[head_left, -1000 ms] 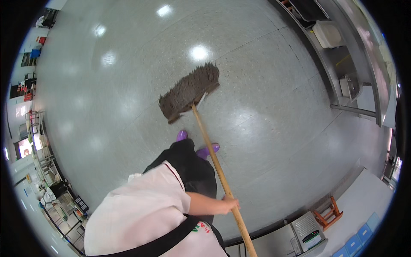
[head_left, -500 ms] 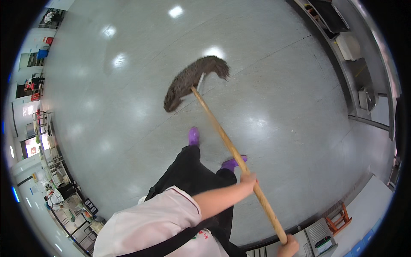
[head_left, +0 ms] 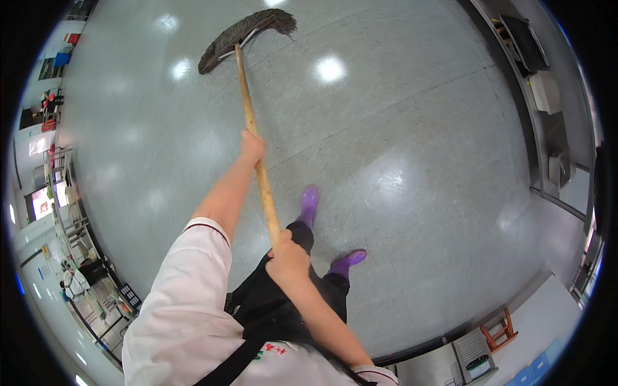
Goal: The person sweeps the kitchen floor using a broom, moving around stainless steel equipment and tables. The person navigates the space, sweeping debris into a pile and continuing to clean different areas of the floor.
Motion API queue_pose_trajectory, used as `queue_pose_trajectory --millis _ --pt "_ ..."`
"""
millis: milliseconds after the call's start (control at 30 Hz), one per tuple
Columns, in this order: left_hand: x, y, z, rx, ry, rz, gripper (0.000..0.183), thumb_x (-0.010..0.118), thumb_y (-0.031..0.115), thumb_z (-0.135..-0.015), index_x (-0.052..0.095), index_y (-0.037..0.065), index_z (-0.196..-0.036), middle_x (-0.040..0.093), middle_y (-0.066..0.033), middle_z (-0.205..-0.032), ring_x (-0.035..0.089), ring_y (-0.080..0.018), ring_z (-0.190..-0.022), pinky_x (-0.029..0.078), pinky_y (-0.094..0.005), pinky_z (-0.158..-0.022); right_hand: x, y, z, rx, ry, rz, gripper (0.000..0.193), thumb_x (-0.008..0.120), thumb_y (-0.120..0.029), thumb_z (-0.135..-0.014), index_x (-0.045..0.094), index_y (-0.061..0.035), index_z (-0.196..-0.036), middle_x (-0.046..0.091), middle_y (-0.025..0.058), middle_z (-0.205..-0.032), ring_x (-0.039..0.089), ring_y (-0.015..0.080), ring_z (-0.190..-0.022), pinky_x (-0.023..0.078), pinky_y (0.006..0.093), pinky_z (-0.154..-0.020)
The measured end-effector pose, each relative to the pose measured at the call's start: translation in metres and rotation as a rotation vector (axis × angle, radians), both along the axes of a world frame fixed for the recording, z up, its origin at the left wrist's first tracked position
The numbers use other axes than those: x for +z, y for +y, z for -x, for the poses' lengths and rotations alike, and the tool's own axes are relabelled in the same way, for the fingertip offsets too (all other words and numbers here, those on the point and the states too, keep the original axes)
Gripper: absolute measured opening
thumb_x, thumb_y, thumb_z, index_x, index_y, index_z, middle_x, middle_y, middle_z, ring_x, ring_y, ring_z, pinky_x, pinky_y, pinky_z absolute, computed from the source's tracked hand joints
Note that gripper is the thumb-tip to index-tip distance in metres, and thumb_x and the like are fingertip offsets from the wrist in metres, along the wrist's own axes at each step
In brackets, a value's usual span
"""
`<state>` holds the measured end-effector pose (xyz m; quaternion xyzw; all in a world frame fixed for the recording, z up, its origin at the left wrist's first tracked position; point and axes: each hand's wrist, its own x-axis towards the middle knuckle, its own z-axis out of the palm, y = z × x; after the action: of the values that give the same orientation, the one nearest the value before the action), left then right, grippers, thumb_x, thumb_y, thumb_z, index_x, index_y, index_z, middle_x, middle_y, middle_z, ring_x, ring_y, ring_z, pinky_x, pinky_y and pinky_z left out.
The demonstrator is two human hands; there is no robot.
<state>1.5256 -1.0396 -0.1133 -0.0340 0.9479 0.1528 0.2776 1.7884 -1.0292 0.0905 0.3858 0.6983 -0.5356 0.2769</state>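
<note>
Both of my hands are wrapped round the long wooden handle of a mop (head_left: 265, 198). My left hand (head_left: 253, 148) grips it about midway, with that arm stretched forward. Closer to my body, my right hand (head_left: 288, 257) holds the handle's near end. At the far end, the wide dark grey-brown mop head (head_left: 238, 37) lies curved on the floor, ahead and to the left. A pale bar joins it to the handle.
Shiny grey floor (head_left: 412, 128) surrounds my purple boots (head_left: 309, 204). A metal shelf unit (head_left: 539, 109) with trays and containers stands along the right. Racks (head_left: 84, 251) and equipment line the left wall. An orange-brown wooden stool (head_left: 498, 330) sits at the lower right.
The mop head has moved forward and to the left across the floor. My left arm has reached forward, and my right hand has come from the lower right to in front of my body.
</note>
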Motion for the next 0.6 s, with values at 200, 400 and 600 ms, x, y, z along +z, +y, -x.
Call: queue_pose_trajectory --millis 200,400,600 --pt "-0.023 -0.062 -0.089 -0.016 0.054 -0.016 0.046 0.058 0.020 -0.086 0.035 -0.005 -0.118 0.060 -0.0315 -0.102 0.060 -0.0454 -0.098 0.050 -0.0475 -0.082 0.017 -0.027 -0.094 0.009 -0.038 0.067 0.034 0.055 0.001 -0.071 0.046 -0.0043 -0.103 0.069 0.0076 -0.078 0.066 0.0348 -0.079 0.049 0.0472 -0.072" --pt "0.013 -0.042 -0.385 0.324 0.011 -0.167 0.033 0.060 0.019 -0.082 0.046 -0.002 -0.104 0.061 -0.0291 -0.100 0.060 -0.0460 -0.094 0.049 -0.0486 -0.080 0.048 -0.023 -0.375 -0.054 0.046 -0.106 0.032 0.054 0.005 -0.070 0.055 -0.0066 -0.101 0.065 0.0188 -0.082 0.062 0.0419 -0.084 0.048 0.0484 -0.069" --pt "0.180 -0.032 -0.678 0.732 -0.632 -0.387 0.028 0.051 0.004 -0.083 0.033 -0.002 -0.104 0.060 -0.0183 -0.080 0.064 -0.0291 -0.052 0.053 -0.0396 -0.045 0.228 -0.001 -0.616 0.030 -0.438 -0.492 0.028 0.073 -0.014 -0.071 0.068 -0.0100 -0.098 0.066 0.0201 -0.083 0.062 0.0418 -0.081 0.051 0.0479 -0.069"
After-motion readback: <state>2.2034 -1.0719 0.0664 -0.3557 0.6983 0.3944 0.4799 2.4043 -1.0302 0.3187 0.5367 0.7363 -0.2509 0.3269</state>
